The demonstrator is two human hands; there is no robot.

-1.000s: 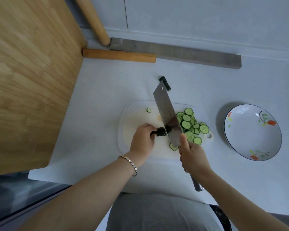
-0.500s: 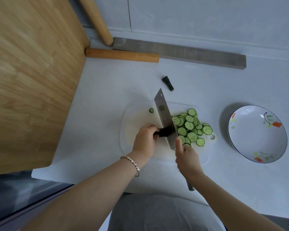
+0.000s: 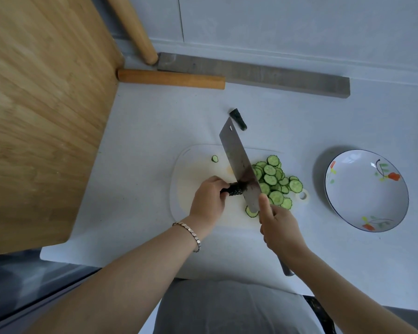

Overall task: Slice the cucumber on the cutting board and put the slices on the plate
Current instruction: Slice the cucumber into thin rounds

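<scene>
Cucumber (image 3: 235, 189) stub pinned by left hand (image 3: 208, 197)'s closed grip; right hand (image 3: 279, 229) grips cleaver (image 3: 239, 165) cutting it.

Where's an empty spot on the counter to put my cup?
Free: between the cutting board and the plate, and behind the board up to the gray bar, apart from the cucumber end. Crowded: the board, with slices, knife and both hands.

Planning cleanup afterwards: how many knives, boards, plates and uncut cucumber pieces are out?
Cleaver: 1
White cutting board: 1
Plate: 1
Uncut cucumber pieces: 2, the stub being sliced and the end off the board
Total: 5
</scene>
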